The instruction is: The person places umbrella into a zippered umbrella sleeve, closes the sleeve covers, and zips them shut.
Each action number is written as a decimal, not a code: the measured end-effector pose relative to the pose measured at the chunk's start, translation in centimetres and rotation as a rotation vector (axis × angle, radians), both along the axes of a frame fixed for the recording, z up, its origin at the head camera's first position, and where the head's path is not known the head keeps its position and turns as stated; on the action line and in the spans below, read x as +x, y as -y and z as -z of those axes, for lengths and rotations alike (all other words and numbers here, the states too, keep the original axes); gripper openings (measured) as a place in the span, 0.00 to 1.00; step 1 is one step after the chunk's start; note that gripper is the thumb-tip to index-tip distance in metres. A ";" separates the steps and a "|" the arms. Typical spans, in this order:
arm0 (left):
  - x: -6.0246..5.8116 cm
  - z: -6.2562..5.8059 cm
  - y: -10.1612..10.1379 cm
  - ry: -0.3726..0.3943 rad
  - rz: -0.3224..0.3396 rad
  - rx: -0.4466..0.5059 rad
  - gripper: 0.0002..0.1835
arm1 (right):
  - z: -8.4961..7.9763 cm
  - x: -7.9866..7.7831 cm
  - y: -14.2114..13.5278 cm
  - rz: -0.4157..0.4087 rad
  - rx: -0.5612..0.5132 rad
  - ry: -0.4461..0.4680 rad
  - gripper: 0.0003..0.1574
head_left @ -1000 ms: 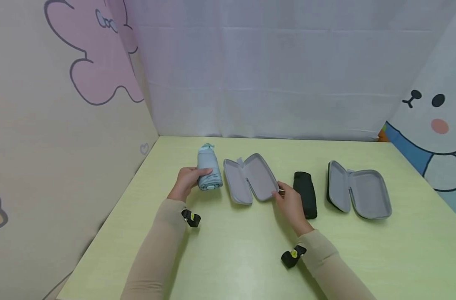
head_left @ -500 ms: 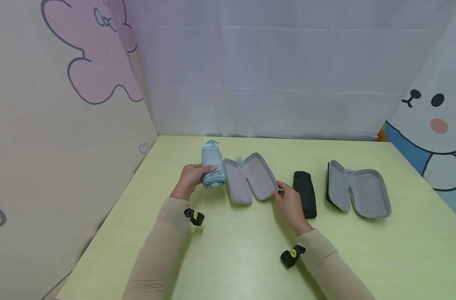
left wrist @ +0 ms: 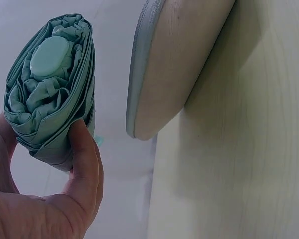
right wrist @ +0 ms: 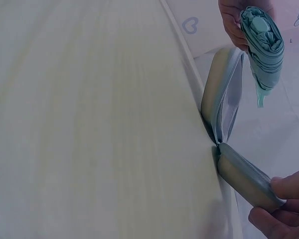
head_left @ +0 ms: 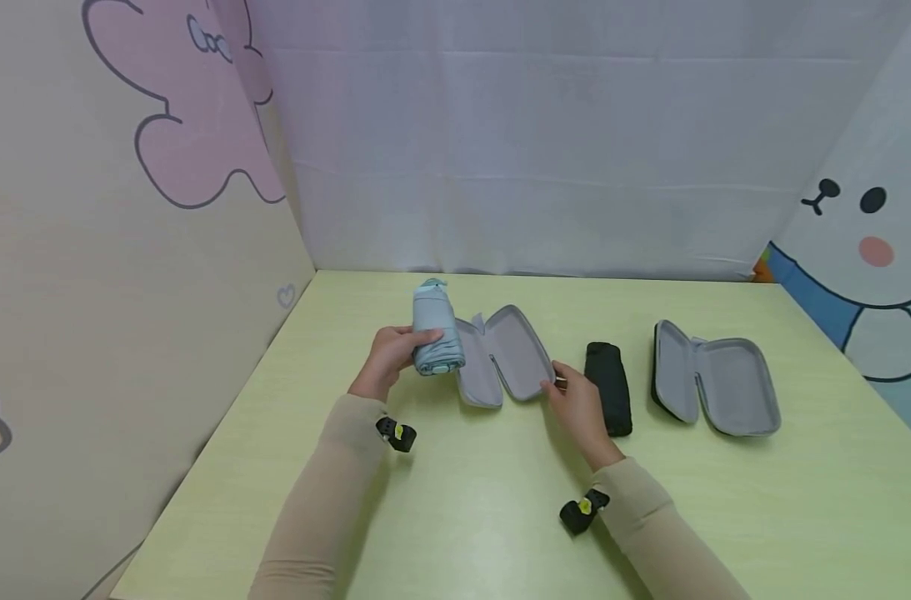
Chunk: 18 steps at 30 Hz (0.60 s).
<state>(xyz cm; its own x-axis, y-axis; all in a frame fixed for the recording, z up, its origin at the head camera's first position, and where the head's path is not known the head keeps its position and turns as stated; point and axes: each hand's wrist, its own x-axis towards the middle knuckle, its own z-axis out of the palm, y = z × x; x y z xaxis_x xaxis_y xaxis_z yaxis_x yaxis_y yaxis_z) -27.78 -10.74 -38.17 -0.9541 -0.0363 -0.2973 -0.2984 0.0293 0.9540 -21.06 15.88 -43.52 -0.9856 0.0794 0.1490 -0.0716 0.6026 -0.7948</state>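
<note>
My left hand (head_left: pixel 389 357) grips a folded light-blue compact umbrella (head_left: pixel 432 312), held up above the table. In the left wrist view the thumb and fingers wrap its sides, and the round button end of the umbrella (left wrist: pixel 49 56) faces the camera. Beside it lies an unzipped case with a grey lining (head_left: pixel 521 354), spread in two halves. The umbrella overlaps the left half in the head view, but the right wrist view shows it above that half. My right hand (head_left: pixel 578 410) pinches the outer edge of the case's right half (right wrist: pixel 249 179) between thumb and fingers.
A black folded umbrella (head_left: pixel 608 389) lies just right of my right hand. Further right, a second case with grey lining (head_left: pixel 740 387) stands open. The pale yellow table (head_left: pixel 463 517) ends at a white cloth (head_left: pixel 545 167) behind and a wall (head_left: pixel 125 333) on the left.
My left hand has moved right and slightly up with the light-blue umbrella, from beside the case to over its left half. My right hand and the case have stayed put.
</note>
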 end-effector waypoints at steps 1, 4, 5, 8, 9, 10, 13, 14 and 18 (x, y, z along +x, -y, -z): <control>0.0 0.0 -0.1 -0.002 0.003 -0.003 0.30 | 0.0 0.0 0.0 -0.001 0.000 0.000 0.28; 0.1 0.0 -0.6 -0.006 0.020 -0.015 0.30 | 0.0 0.0 0.0 -0.001 0.000 -0.001 0.28; 0.1 0.0 -0.7 -0.007 0.025 -0.021 0.30 | 0.0 0.0 0.0 0.000 0.002 -0.003 0.27; 0.2 -0.1 -1.1 -0.008 0.041 -0.039 0.30 | 0.0 0.0 0.0 0.001 0.005 -0.012 0.27; 0.2 -0.1 -1.2 -0.007 0.047 -0.048 0.30 | 0.1 0.0 0.0 0.002 0.006 -0.015 0.27; 0.3 -0.2 -1.3 -0.006 0.053 -0.059 0.30 | 0.1 0.0 0.0 0.001 0.007 -0.018 0.27; 0.3 -0.3 -1.6 0.002 0.078 -0.091 0.30 | 0.1 0.0 0.0 0.005 0.006 -0.017 0.27; 0.3 -0.3 -1.7 0.001 0.089 -0.100 0.30 | 0.1 0.0 0.0 0.004 0.005 -0.016 0.27; 0.5 -0.4 -2.2 -0.012 0.126 -0.110 0.28 | 0.0 0.1 0.1 0.003 0.001 -0.011 0.27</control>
